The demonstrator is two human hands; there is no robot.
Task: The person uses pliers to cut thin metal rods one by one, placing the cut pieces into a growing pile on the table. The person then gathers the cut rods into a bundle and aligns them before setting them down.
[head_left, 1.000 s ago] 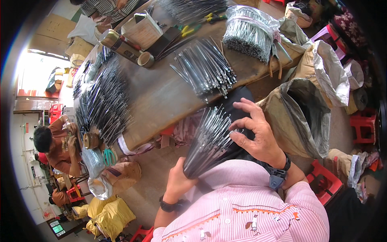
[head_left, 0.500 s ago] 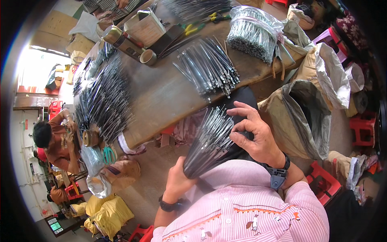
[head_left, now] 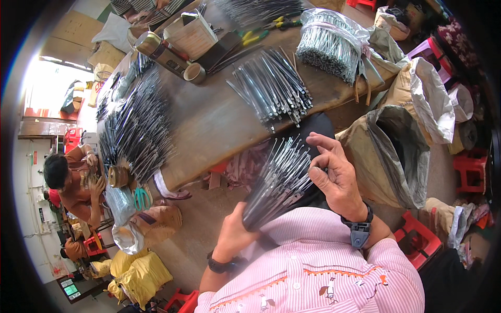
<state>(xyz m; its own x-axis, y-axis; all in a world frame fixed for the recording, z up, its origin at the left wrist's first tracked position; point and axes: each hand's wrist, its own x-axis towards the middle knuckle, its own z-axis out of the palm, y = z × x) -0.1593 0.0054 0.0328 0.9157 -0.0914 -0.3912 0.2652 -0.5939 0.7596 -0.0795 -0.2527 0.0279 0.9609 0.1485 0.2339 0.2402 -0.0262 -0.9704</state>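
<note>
Our left hand (head_left: 236, 230) clasps rods (head_left: 276, 185) off the near edge of the worktop (head_left: 195, 133). Whether our right hand (head_left: 338, 183) pinches one, we cannot tell.

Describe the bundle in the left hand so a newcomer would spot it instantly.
Find the long brown table, then look just below its near edge, above the pink striped shirt. There the left hand grips the bundle by its lower end, with the right hand beside it. Unlike the strips lying on the table, it is hand-held and fans out at its upper end.
</note>
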